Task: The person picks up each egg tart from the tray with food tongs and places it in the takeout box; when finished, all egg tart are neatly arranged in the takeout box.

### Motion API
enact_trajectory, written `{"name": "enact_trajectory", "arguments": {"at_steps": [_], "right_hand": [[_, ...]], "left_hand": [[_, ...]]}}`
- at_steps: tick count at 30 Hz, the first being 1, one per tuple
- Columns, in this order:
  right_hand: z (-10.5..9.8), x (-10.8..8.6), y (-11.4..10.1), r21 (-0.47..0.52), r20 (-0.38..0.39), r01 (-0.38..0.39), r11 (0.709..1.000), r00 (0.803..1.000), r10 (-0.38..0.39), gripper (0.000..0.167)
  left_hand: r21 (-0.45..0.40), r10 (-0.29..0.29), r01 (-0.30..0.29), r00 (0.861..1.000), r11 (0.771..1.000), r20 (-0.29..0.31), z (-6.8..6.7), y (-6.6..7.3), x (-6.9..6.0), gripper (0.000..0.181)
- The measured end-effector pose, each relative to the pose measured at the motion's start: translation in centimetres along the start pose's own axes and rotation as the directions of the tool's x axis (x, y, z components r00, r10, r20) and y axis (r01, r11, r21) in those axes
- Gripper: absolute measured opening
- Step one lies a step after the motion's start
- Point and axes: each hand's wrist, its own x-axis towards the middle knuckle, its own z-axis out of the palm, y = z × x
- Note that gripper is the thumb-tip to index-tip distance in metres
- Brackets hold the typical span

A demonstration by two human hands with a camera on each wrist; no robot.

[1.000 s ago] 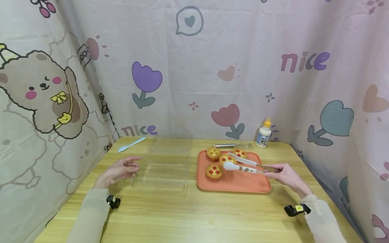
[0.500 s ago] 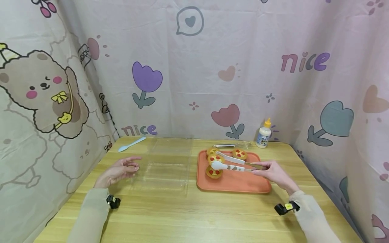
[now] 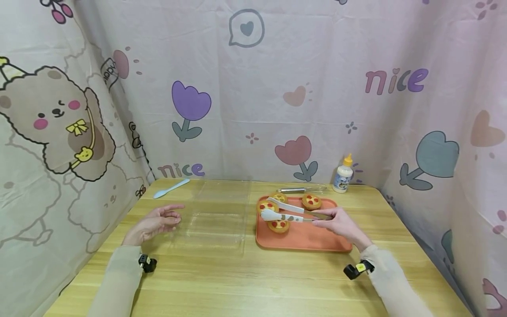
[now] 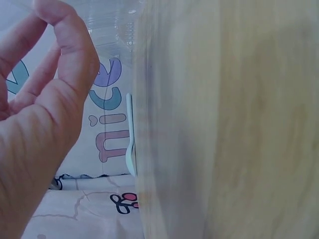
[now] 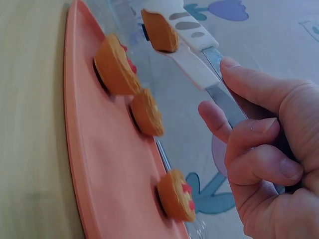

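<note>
My right hand (image 3: pixel 341 225) grips a pair of tongs (image 3: pixel 291 217) with white paw-shaped tips and metal arms. Between the tips sits an egg tart (image 5: pixel 160 31) with red topping, raised above the left side of the orange tray (image 3: pixel 313 240). Three more tarts rest on that tray: a front one (image 3: pixel 278 226), a back-left one (image 3: pixel 279 198) and a back-right one (image 3: pixel 311 201). Left of the tray lies an opened clear plastic box (image 3: pixel 215 231). Beside the box's left edge my left hand (image 3: pixel 154 223) hovers with loosely bent fingers; whether they touch it I cannot tell.
A pale blue spoon (image 3: pixel 171 188) lies at the table's back left. Behind the tray is a whisk (image 3: pixel 301 190), with a white bottle (image 3: pixel 343 177) with a yellow cap to its right. A printed curtain (image 3: pixel 253 110) closes off the back and sides.
My right hand has moved left with the tongs, carrying the tart from the tray's middle to its left edge. The left hand has stayed in place.
</note>
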Motion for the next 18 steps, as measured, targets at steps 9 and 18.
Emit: {"name": "enact_trajectory", "arguments": {"at_steps": [9,18], "right_hand": [[2.1,1.3,-1.6,0.094,0.031,0.029,0.995,0.999,-0.032,0.051],[3.9,2.1,-3.0,0.039,0.013,0.010,0.999,1.000,-0.011,0.053]], "left_hand": [[-0.008,-0.001,0.001,1.000,1.000,-0.001,-0.1,0.0,0.0,0.046],[0.017,0.009,-0.009,1.000,1.000,-0.004,0.0,0.0,0.0,0.053]]}}
